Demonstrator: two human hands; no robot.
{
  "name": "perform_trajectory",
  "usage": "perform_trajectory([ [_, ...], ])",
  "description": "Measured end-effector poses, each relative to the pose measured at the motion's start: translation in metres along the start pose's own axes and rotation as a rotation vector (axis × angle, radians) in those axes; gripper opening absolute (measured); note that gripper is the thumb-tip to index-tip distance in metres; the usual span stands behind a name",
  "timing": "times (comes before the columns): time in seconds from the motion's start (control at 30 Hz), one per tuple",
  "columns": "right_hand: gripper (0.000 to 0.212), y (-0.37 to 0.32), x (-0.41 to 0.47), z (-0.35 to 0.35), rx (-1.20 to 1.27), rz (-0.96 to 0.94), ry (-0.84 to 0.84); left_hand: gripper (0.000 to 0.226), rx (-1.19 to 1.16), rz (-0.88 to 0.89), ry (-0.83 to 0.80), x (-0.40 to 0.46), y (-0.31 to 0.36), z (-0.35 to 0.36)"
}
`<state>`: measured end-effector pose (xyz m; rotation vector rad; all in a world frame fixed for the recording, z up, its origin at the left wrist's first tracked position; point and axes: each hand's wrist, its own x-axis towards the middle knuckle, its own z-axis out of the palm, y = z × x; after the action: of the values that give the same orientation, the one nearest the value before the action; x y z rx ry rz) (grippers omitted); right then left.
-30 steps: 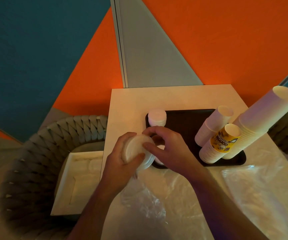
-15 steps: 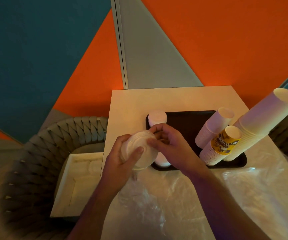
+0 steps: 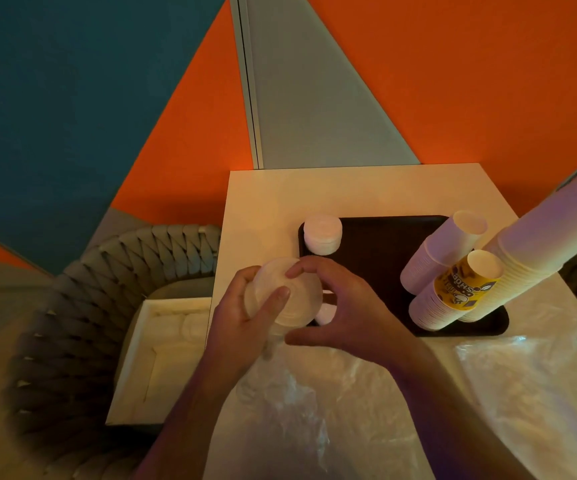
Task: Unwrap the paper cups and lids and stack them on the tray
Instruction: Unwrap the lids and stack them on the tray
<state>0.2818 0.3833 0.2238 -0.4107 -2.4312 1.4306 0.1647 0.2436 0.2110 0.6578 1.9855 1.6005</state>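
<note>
Lids (image 3: 282, 295), a translucent stack of them, sit in the left hand (image 3: 242, 323) at the centre of the frame, its fingers curled behind the stack and its thumb pressed across the front face. Compared with half a second ago the right hand (image 3: 342, 317) has loosened: then its fingers were bunched tight against the stack's right edge, now they are spread in a wide arc, forefinger tip touching the top rim and thumb reaching underneath, with a clear gap showing between palm and stack. Whether it truly grips anything I cannot tell. The stack itself has hardly shifted, hovering over the lower left corner of the dark tray (image 3: 377, 244). On that tray a short white pile of lids (image 3: 322, 234) stands at the upper left corner, and leaning cup stacks crowd the right side: a white stack (image 3: 443, 251), a stack topped by a yellow printed cup (image 3: 460, 289), and a tall stack (image 3: 540, 237) reaching the frame's right edge. Crumpled clear wrap (image 3: 315, 403) lies on the white table (image 3: 349, 192) below the hands
</note>
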Motion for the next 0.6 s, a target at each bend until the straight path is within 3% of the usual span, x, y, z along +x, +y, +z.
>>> perform_trajectory([
  [0.33,0.07,0.022,0.001,0.002,0.22,0.11,-0.001,0.048,0.06,-0.076,-0.063,-0.001,0.003,-0.003],
  [0.5,0.069,0.059,0.004,-0.011,0.247,0.232,0.241,0.034,0.044,-0.093,-0.027,0.0,-0.01,-0.008],
  [0.6,0.066,0.095,0.004,-0.018,0.074,0.296,0.35,0.035,0.056,-0.077,0.001,-0.001,-0.019,-0.013],
])
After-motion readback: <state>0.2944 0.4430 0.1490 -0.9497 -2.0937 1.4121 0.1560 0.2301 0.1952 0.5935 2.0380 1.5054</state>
